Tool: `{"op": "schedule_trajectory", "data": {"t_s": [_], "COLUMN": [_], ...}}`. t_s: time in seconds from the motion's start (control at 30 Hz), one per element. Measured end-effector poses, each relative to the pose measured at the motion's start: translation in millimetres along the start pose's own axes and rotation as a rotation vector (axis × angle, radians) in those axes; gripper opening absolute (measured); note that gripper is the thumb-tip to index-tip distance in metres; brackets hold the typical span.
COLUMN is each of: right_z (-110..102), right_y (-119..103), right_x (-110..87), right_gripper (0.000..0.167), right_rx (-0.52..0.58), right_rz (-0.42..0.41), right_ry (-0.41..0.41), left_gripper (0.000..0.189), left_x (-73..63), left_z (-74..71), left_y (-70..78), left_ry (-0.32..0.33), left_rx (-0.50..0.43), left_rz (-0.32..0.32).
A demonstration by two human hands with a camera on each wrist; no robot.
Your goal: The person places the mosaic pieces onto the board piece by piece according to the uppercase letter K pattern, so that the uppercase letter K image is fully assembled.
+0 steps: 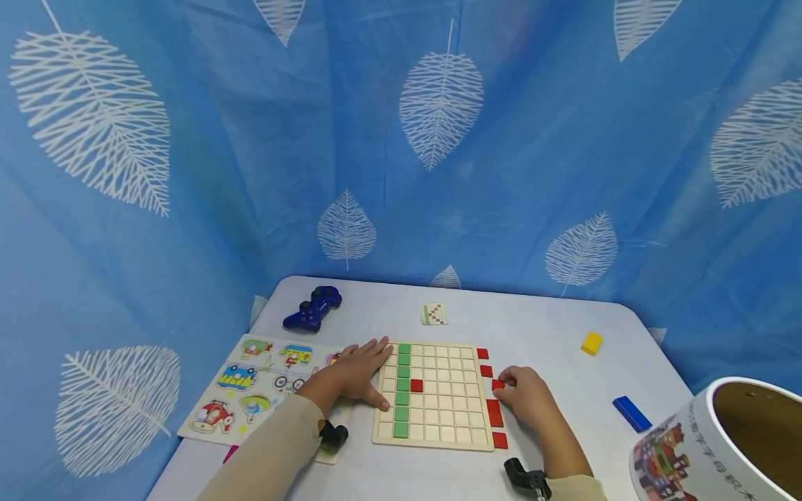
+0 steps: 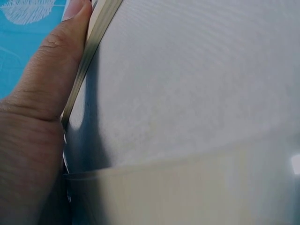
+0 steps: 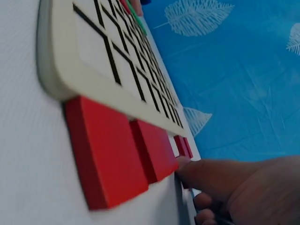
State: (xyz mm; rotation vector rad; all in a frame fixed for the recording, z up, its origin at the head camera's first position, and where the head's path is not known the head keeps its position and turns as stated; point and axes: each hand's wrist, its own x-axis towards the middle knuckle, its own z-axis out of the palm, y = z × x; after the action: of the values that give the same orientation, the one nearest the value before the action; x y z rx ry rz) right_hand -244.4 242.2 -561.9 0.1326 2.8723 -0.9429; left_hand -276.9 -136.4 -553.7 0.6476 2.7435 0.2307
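Note:
A wooden grid board (image 1: 432, 444) lies on the table, with a column of green tiles (image 1: 402, 383) near its left side and one red tile (image 1: 416, 385) set right of that column. My left hand (image 1: 360, 372) rests spread on the board's left edge; in the left wrist view its thumb (image 2: 51, 70) lies along that wooden edge. Several loose red tiles line the board's right side, including a red tile (image 3: 103, 154) large in the right wrist view. My right hand (image 1: 526, 396) pinches a small red square tile (image 1: 498, 384) between thumb and index finger.
A picture puzzle board (image 1: 207, 390) lies left, partly under the left arm. Behind are a blue game controller (image 1: 313, 308) and a small pattern card (image 1: 434, 314). Rightward lie a yellow block (image 1: 592, 343), a blue block (image 1: 631, 414) and a large printed white cup (image 1: 683, 445).

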Motion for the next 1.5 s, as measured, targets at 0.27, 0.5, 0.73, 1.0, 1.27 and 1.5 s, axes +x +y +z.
{"op": "schedule_trajectory", "data": {"t_s": [0.27, 0.5, 0.73, 1.0, 1.27, 1.5], "right_z": [25, 58, 77, 78, 77, 49], "right_y": [-25, -86, -100, -100, -100, -73], "right_x": [-4.1, 2.0, 8.2, 9.6, 10.2, 17.7], "right_gripper": [0.031, 0.029, 0.021, 0.020, 0.016, 0.025], "right_rx": [0.066, 0.098, 0.035, 0.029, 0.052, 0.161], "right_rz": [-0.105, -0.271, -0.261, -0.266, -0.271, -0.213], "right_ry": [0.171, 0.073, 0.046, 0.031, 0.016, 0.128], "left_gripper": [0.134, 0.133, 0.133, 0.133, 0.132, 0.132], "left_x": [-2.5, -2.3, -2.8, -2.8, -3.7, -3.9], "left_z": [-1.0, -2.5, -1.2, -2.7, -3.8, -2.6], "left_y": [2.3, 0.1, -0.1, -0.3, -0.5, 1.4], "left_ry": [-0.009, 0.004, -0.005, 0.001, 0.000, -0.002], "left_rx": [0.003, -0.003, -0.009, -0.003, 0.003, -0.005], "left_rz": [0.002, 0.001, -0.007, -0.012, -0.009, -0.001]}}
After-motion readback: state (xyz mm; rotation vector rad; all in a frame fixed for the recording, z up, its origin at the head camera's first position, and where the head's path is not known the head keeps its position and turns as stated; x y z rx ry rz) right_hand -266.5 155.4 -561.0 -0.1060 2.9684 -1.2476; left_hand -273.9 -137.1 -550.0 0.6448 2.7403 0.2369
